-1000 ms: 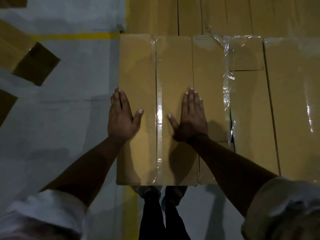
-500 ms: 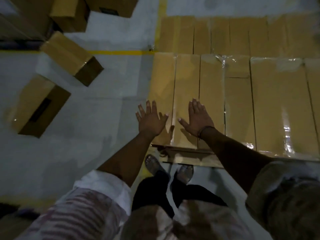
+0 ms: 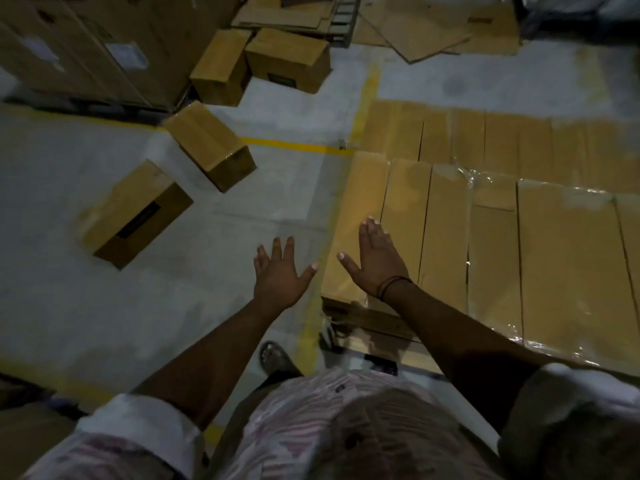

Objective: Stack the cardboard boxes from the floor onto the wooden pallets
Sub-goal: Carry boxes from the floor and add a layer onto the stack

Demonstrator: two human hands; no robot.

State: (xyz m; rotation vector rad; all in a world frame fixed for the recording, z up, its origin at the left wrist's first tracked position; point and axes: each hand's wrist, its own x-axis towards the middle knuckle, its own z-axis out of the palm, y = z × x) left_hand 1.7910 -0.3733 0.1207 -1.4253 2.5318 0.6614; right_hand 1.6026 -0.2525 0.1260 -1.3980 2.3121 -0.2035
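Boxes lie loose on the floor (image 3: 104,323) ahead and to the left of your left hand (image 3: 278,275). The nearest box (image 3: 135,214) sits skewed, with a dark label on its side. A second box (image 3: 211,145) lies just beyond it at another angle, and a pair of boxes (image 3: 289,58) stands farther off, touching each other. They are scattered and turned every which way, which reads as dropped for pickup rather than arranged.

Your left hand hangs over bare floor, fingers straight and spread, holding nothing. The nearest box is the one closest to it, so I judge that to be your next fetch.

Just to its right, your right hand (image 3: 375,261), with a cord band (image 3: 394,284) at the wrist, is equally flat and empty. It is over the near left corner of the stacked row (image 3: 443,237); you cannot tell from here whether the palm touches the cardboard.

Right of that hand, the boxes of the row lie side by side, long edges touching and tops level, probably so the next tier gets a flat bed. Clear film (image 3: 485,181) covers some of them. The wooden pallet (image 3: 367,318) shows under the row's corner, just below your right wrist.
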